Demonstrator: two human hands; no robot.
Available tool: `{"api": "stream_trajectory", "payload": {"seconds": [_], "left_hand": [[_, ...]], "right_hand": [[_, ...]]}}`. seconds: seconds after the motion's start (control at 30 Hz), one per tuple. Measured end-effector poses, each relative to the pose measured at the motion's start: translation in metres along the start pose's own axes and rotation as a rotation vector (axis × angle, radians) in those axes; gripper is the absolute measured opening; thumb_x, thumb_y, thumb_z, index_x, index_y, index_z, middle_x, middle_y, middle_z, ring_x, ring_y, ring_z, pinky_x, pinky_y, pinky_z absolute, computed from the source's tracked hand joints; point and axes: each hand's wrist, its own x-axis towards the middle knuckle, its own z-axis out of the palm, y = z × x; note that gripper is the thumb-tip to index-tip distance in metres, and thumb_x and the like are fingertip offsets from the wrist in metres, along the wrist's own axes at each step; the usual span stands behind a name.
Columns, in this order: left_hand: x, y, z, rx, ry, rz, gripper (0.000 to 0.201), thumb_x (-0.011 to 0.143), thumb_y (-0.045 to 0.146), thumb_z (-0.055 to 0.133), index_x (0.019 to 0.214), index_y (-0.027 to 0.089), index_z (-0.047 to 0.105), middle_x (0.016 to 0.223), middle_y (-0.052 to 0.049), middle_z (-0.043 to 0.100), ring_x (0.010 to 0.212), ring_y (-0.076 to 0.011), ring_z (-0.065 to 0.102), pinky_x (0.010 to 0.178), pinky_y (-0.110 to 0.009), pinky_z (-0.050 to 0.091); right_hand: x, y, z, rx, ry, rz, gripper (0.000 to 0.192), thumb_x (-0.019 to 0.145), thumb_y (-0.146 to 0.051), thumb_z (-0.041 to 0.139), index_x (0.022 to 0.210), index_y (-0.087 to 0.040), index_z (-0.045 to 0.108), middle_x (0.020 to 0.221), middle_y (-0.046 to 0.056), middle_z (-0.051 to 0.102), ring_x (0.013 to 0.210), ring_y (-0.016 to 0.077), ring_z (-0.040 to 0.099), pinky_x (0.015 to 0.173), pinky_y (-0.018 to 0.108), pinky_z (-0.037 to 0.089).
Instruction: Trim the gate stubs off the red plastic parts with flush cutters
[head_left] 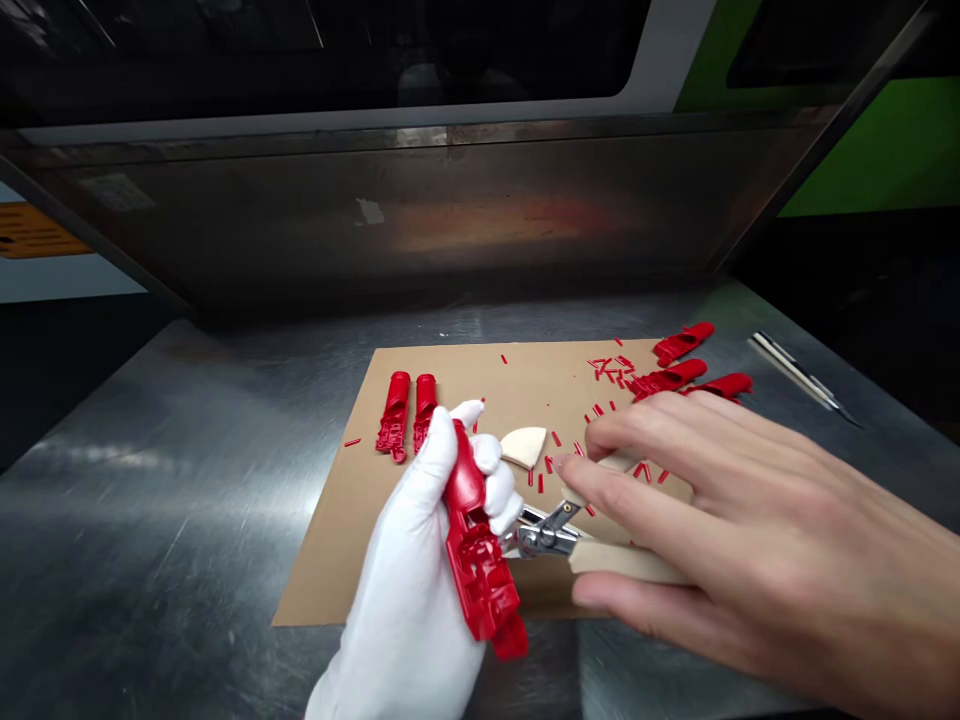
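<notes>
My left hand (pixel 409 590), in a white glove, is closed around a red moulded plastic part (pixel 484 575), its smooth end up and its ribbed, hollow end towards me. In my bare right hand (pixel 742 520) is a pair of nippers (pixel 546 537) with cream handles, the fingers and thumb on either side of them. The nippers' jaws reach up to the right side of the part; their tips are hidden by my gloved fingers. Two similar red parts (pixel 394 415) lie left of the gloved hand, and several more (pixel 679 343) lie beyond my right hand.
Brown cardboard (pixel 337 540) covers the middle of the metal table (pixel 150 520). Scattered on it are small red offcuts (pixel 615 370) and a cream wedge-shaped piece (pixel 525 446). A pen-like knife (pixel 802 375) lies at the right. A metal panel (pixel 465 230) rises behind.
</notes>
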Motion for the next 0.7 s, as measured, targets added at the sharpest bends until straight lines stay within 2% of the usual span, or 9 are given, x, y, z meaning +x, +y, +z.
{"api": "stream_trajectory", "payload": {"seconds": [0.17,0.33,0.5,0.7], "left_hand": [[0.0,-0.002,-0.001,0.006,-0.035,-0.019,0.023,0.101,0.039,0.053,0.095,0.02,0.063,0.074,0.001,0.041,0.065,-0.0104,0.042,0.062,-0.024,0.048],[0.003,-0.004,-0.001,0.077,0.019,0.03,0.022,0.1,0.039,0.056,0.102,0.02,0.068,0.075,0.0,0.046,0.065,-0.0103,0.046,0.063,-0.023,0.048],[0.004,-0.003,-0.001,0.079,0.033,0.068,0.021,0.098,0.037,0.058,0.103,0.019,0.068,0.072,0.0,0.043,0.063,-0.0103,0.04,0.059,-0.022,0.046],[0.003,-0.003,0.002,0.08,0.056,0.071,0.021,0.097,0.038,0.058,0.105,0.02,0.064,0.072,-0.001,0.039,0.065,-0.012,0.035,0.061,-0.024,0.045]], "right_hand": [[0.011,-0.005,-0.002,-0.067,-0.017,-0.061,0.039,0.105,-0.036,0.044,0.112,-0.01,0.071,0.103,0.014,0.064,0.088,0.0316,0.062,0.071,0.047,0.051],[0.014,-0.009,0.0,-0.112,-0.054,-0.097,0.04,0.099,-0.04,0.054,0.117,-0.009,0.071,0.109,0.018,0.066,0.087,0.034,0.063,0.067,0.05,0.052],[0.011,-0.014,0.004,-0.184,0.018,-0.077,0.036,0.098,-0.036,0.054,0.107,-0.009,0.076,0.099,0.016,0.07,0.079,0.0341,0.063,0.056,0.046,0.046],[0.008,-0.022,0.007,-0.237,0.055,-0.033,0.031,0.097,-0.031,0.051,0.098,-0.013,0.077,0.094,0.012,0.072,0.076,0.0324,0.062,0.054,0.043,0.038]]}}
